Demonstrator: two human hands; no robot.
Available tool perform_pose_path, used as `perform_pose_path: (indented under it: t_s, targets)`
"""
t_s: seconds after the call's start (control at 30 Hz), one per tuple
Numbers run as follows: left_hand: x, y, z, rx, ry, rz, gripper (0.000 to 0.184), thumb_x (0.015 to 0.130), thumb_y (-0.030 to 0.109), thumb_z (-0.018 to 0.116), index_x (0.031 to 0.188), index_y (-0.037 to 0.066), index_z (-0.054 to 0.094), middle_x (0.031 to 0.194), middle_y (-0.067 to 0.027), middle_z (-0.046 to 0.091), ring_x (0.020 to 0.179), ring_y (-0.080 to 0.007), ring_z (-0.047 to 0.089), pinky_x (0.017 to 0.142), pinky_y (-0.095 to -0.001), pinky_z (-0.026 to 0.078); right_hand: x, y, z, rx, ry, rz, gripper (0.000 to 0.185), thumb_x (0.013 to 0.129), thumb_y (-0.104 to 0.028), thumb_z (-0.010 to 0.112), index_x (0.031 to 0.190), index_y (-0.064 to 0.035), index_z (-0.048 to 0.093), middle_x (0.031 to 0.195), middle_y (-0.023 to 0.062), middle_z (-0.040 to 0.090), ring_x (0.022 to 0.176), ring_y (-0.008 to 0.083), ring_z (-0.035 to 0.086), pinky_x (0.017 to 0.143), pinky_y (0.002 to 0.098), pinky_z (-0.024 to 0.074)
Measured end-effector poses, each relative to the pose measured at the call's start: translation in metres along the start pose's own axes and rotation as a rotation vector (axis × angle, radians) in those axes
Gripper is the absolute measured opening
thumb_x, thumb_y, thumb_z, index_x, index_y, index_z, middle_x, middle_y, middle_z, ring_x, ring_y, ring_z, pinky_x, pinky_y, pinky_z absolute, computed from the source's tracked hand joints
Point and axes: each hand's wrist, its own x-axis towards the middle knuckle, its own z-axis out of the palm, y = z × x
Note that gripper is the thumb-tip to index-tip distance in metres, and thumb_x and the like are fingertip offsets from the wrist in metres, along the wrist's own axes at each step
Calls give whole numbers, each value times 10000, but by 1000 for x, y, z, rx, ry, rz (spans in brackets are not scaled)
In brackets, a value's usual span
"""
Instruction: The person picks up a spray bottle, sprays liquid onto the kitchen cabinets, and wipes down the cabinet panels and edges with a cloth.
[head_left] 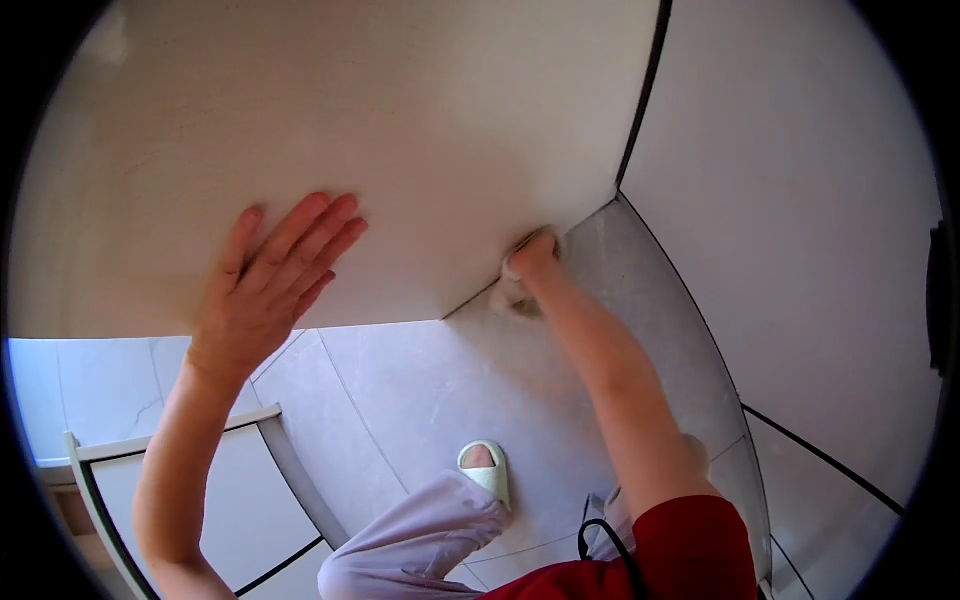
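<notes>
Flat against a large pale panel [400,120] lies my left hand [275,275], its fingers stretched out and nothing in it. My right hand [537,256] is down at the panel's lower edge, close to the floor, its fingers wrapped round a light-coloured cloth [515,295]. The cloth touches the panel's bottom right part, and some of it hangs toward the grey tiles. Motion blurs the cloth and the fingers a little.
Grey floor tiles [400,370] run below the panel. Another pale panel with dark edging [800,200] stands at the right. A white cabinet [225,500] is at the lower left. My slippered foot [484,468] rests on the floor.
</notes>
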Motion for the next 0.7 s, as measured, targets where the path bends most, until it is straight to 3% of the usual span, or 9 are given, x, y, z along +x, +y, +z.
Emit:
perform_pose_path:
  t_s: [0.17,0.3,0.4,0.5,0.53,0.57,0.63,0.7]
  targets:
    - [0,1,0,12,10,-8,595,886,413,456,1445,289,294,1504,108,252,1379,-88,239,1156,-403,168,68,-91,-37,-176,290,-298,448,967,-246,318,1377,-70,363,1410,56,396,1247,216,399,1048,304,315]
    - [2,0,-5,3,-25,21,571,888,402,475,1429,301,325,1494,105,275,1372,-92,258,1153,-401,177,104,-124,-64,-383,476,-382,456,968,-232,322,1399,-83,338,1422,58,380,1248,219,399,1049,303,314]
    - [-1,-9,-6,0,-40,36,563,878,407,510,1412,311,359,1482,105,301,1365,-99,276,1151,-408,180,129,-130,-98,-377,462,-321,464,969,-221,325,1415,-93,319,1431,58,368,1249,221,399,1049,302,314]
    - [-2,-7,-6,-46,-8,9,562,880,404,509,1413,310,357,1481,109,302,1365,-96,273,1155,-402,172,139,-132,-159,-169,258,-220,475,970,-211,328,1432,-103,300,1440,59,355,1250,223,400,1049,301,313]
    - [-2,-8,-7,-40,-4,9,561,882,406,506,1413,309,356,1480,110,303,1366,-95,272,1155,-400,168,116,-111,-167,-773,193,-447,572,896,-151,455,1436,-80,277,1448,100,326,1285,259,353,1070,314,281]
    - [-2,-7,-7,-41,1,-2,561,882,406,506,1413,309,356,1480,110,303,1366,-95,272,1155,-400,168,92,-91,-173,-1340,285,-741,700,822,-90,581,1439,-56,254,1455,141,297,1321,295,306,1092,327,249]
    - [-3,-7,-6,-21,18,3,566,879,416,506,1414,313,352,1479,114,305,1363,-96,278,1156,-391,162,-26,-94,-95,-1983,249,-743,664,776,-22,611,1381,-15,335,1404,177,350,1292,318,340,1088,347,255]
    - [-2,-8,-6,-20,12,4,556,883,418,503,1411,320,358,1478,116,306,1360,-98,283,1150,-391,172,-29,-94,-88,-1857,247,-698,629,770,-13,614,1349,1,369,1378,174,378,1274,328,360,1078,352,267]
